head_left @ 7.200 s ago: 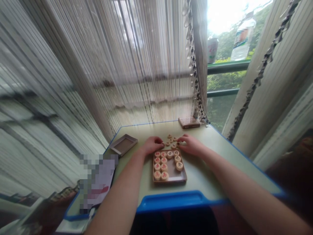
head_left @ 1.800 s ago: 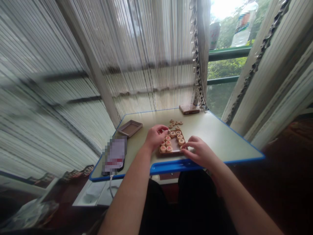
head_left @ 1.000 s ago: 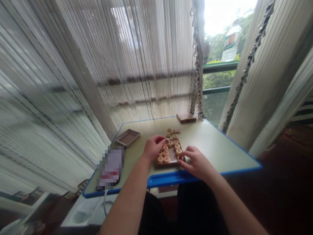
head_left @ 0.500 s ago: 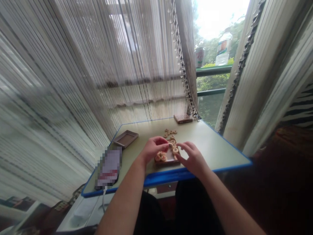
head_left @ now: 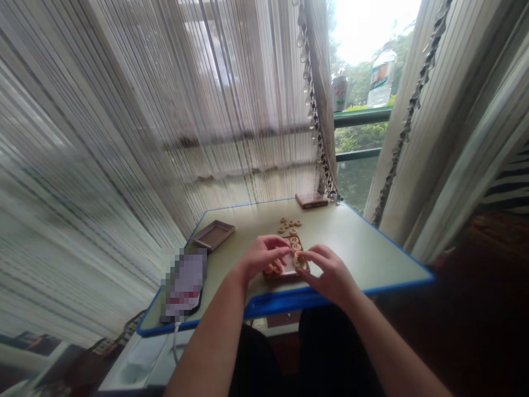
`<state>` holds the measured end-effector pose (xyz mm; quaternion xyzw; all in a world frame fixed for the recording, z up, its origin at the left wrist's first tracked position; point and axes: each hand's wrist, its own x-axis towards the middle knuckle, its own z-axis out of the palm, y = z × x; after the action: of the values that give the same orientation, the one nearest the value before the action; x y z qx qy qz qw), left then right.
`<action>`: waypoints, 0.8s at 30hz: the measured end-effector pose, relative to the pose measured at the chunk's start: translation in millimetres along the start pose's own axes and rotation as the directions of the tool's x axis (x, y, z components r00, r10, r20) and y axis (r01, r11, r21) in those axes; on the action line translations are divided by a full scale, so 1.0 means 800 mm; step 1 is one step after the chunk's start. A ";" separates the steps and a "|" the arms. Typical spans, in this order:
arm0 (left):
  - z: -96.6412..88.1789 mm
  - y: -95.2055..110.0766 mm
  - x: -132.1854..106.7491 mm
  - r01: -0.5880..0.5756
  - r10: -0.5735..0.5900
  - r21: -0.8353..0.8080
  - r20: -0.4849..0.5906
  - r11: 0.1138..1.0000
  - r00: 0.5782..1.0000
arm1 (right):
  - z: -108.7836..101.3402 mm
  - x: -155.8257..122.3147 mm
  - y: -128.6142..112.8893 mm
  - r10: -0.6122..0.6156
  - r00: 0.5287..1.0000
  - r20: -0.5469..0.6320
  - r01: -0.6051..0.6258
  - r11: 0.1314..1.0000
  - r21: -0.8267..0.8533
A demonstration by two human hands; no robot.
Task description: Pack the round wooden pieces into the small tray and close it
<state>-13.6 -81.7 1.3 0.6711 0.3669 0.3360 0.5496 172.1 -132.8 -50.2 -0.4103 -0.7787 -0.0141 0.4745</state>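
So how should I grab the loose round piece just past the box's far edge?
Maybe pinch the loose round piece by opposite sides, coming down from the right: it looks flat, like a thick coin, and the other loose pieces sit farther back.

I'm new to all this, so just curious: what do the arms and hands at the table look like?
They are a person's own: the left hand and right hand are ungloved and both forearms bare, with no sleeve, watch or cable showing on them.
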 end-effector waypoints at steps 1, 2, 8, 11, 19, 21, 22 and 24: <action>-0.002 -0.003 0.003 -0.035 0.036 0.011 -0.094 0.999 0.995 | -0.001 -0.001 0.001 0.040 0.999 0.021 -0.040 0.999 0.002; -0.005 -0.006 0.007 -0.077 0.080 0.026 -0.197 0.997 0.977 | -0.002 -0.002 0.002 0.079 0.996 0.047 -0.080 0.997 0.001; -0.012 -0.022 0.018 -0.152 0.200 0.146 -0.418 0.978 0.886 | -0.004 -0.003 0.002 0.177 0.973 0.150 -0.169 0.984 -0.061; -0.009 -0.022 0.015 -0.133 0.243 0.280 -0.404 0.951 0.882 | -0.004 -0.004 0.002 0.173 0.976 0.131 -0.163 0.983 -0.082; 0.009 -0.004 -0.001 -0.334 0.467 0.689 -0.006 0.643 0.884 | -0.005 -0.003 -0.001 0.199 0.971 0.135 -0.180 0.973 -0.141; 0.012 0.000 -0.003 -0.345 0.457 0.640 -0.011 0.687 0.889 | -0.006 -0.003 -0.002 0.190 0.971 0.144 -0.171 0.976 -0.136; 0.013 0.001 -0.004 -0.349 0.453 0.619 -0.013 0.704 0.891 | -0.006 -0.003 -0.001 0.187 0.971 0.150 -0.167 0.977 -0.133; 0.014 0.001 -0.004 -0.363 0.439 0.599 0.023 0.714 0.898 | -0.007 -0.003 0.000 0.183 0.970 0.163 -0.163 0.978 -0.127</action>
<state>-5.7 -89.8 0.1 0.8495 0.3308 0.3566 0.2043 176.2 -136.7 -48.9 -0.5025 -0.7763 0.0193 0.3802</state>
